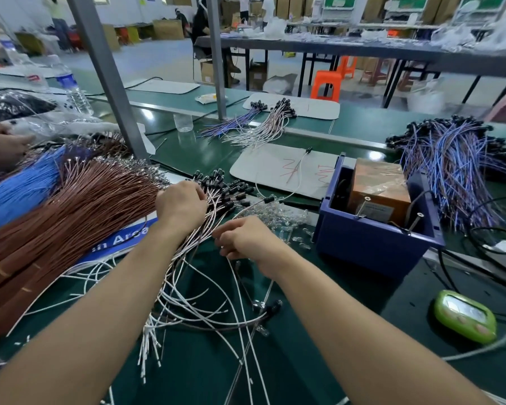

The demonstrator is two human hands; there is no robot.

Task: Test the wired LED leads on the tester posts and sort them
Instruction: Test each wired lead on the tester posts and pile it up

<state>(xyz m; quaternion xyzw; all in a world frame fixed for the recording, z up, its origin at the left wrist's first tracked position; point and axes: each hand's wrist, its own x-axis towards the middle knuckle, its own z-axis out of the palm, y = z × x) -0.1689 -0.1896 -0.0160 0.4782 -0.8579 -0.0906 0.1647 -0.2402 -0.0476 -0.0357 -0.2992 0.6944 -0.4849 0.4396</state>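
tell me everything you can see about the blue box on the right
The blue box is an open-topped, dark blue plastic bin upright on the green mat, right of the right hand. Inside sits an orange-brown taped block with two slanted metal posts. Neither that hand nor the left hand touches it.

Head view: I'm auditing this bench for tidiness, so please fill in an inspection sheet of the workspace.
Surface: green bench mat, largely covered with wire.
Job's things: LED leads heaped in front; tester box at right; purple-wired pile behind it.
Clutter: brown wire bundle, blue wire bundle, green device, water bottle, plastic cup.
Hands: left hand grips the leads' black heads; right hand pinches their white wires.
Cables: black cables beside the tester box.
Surroundings: orange stool, long tables, people far behind.
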